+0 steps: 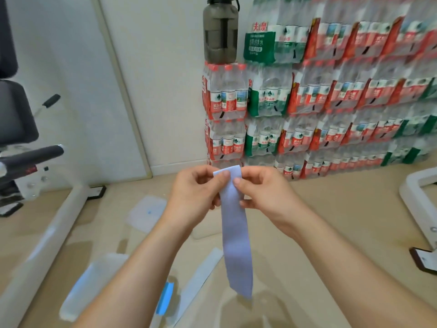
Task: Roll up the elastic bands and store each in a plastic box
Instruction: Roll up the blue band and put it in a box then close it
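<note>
Bottle packs [331, 102] stacked wall-high fill the bg, w/ beige floor [331, 221] in front and some white gym frame [47, 233] on the left. A grey jug [220, 31] sits on top of the stack.

Down on the floor: a clear plastic box [80, 292] lower left, a flat lid [147, 213] further back, and a pale band [201, 273] lying loose near the box.

Lilac elastic band [236, 245] is up in the air, hanging straight down, lower end free above the floor. Person's left hand [191, 192] and right hand [262, 192] both pinch its top end, thumbs in front, so each grip is clamped on the band.

Looks like the roll is only just starting, no coil visible yet. Tips imo: make the first turn tight & square to the edges, roll both thumbs down evenly, and let the tail hang so its weight gives tension. If one side runs ahead it'll cone out and prob won't sit flat in the box.
</note>
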A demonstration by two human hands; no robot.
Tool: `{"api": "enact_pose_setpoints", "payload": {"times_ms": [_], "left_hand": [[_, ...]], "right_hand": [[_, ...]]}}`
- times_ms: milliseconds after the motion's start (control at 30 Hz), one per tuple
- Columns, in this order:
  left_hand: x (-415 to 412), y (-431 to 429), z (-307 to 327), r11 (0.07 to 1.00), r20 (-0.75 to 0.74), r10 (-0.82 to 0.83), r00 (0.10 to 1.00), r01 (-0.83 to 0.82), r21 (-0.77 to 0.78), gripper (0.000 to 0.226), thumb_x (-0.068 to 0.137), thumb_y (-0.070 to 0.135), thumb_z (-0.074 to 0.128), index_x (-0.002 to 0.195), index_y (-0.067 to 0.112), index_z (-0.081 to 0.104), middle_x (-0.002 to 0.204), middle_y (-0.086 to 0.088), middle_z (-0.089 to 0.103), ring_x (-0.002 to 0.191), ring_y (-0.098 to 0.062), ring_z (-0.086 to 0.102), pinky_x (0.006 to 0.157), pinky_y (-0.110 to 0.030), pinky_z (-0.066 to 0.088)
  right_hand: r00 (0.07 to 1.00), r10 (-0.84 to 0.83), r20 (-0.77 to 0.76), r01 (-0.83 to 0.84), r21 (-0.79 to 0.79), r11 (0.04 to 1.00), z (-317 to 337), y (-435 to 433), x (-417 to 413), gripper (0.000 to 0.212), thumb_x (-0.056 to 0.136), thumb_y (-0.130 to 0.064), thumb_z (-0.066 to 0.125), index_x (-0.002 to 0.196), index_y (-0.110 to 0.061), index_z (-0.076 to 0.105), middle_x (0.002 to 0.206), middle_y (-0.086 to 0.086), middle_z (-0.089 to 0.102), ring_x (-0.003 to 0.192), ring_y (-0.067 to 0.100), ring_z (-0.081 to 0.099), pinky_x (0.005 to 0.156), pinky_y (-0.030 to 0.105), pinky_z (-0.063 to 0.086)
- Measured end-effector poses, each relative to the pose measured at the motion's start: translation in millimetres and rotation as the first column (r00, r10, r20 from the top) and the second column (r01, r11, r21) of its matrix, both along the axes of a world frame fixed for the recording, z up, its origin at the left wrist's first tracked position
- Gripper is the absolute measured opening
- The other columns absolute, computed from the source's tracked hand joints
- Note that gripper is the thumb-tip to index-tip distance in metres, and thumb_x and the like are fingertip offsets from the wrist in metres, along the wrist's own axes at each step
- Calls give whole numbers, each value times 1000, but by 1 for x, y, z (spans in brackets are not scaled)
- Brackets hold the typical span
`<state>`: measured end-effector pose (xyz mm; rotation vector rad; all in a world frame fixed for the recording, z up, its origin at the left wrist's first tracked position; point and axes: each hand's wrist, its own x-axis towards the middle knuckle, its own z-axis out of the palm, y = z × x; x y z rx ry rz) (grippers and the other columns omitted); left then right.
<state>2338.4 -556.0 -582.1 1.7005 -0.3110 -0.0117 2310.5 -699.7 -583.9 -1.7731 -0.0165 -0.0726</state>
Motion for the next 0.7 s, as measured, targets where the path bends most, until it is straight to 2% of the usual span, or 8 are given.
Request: {"api": "enact_pose_setpoints", "payload": {"times_ms": [100,267,367,433,500,600,700], "left_hand": [[6,0,2,999,15,-20,1000,19,47,17,89,14,63,72,15,68,47,5,59,43,-10,52,43,-19,41],[16,3,5,999,72,2,997,-6,53,20,90,10,61,74,20,69,43,7,57,41,-5,50,42,-17,40],[22,3,9,999,100,-3,995,6,-33,16,90,8,59,78,14,69,45,5,58,41,-8,52,43,-17,43],[26,5,11,995,111,11,994,0,-103,14,91,9,58,81,12,67,45,3,58,40,-9,51,44,-18,44],[33,10,13,979,107,68,992,-46,-196,14,93,11,56,82,13,64,48,3,57,40,-9,51,44,-18,44],[51,31,15,896,47,259,965,-222,-384,15,96,14,52,83,14,60,56,2,58,43,-8,53,46,-18,44],[68,60,11,752,-126,422,898,-424,-505,10,97,15,49,93,11,57,67,1,57,45,-6,55,50,-16,47]], "right_hand": [[1000,-10,19,12,-62,998,-1,-7,1,23,95,-11,52,104,-17,72,99,16,72,79,13,61,63,26,47],[999,-37,-6,37,32,999,0,-12,11,17,93,-13,56,104,-15,70,100,11,73,81,12,62,57,22,49],[989,141,-36,-140,32,990,-5,-11,17,28,91,-10,59,114,-25,64,101,1,73,89,13,65,62,25,49],[966,248,-76,-250,-12,968,-12,-10,22,35,87,-5,63,115,-26,61,97,2,73,90,20,66,61,24,45],[943,298,-150,-311,-66,948,-21,-12,28,36,84,-3,65,114,-23,61,88,-1,72,80,19,61,61,23,40],[894,328,-305,-390,-169,905,-25,-20,34,28,85,-5,66,111,-15,65,94,-2,73,74,8,56,62,22,37],[844,327,-425,-431,-175,885,-31,-33,34,19,85,-8,68,103,-9,70,101,11,73,81,15,60,75,28,44]]}}
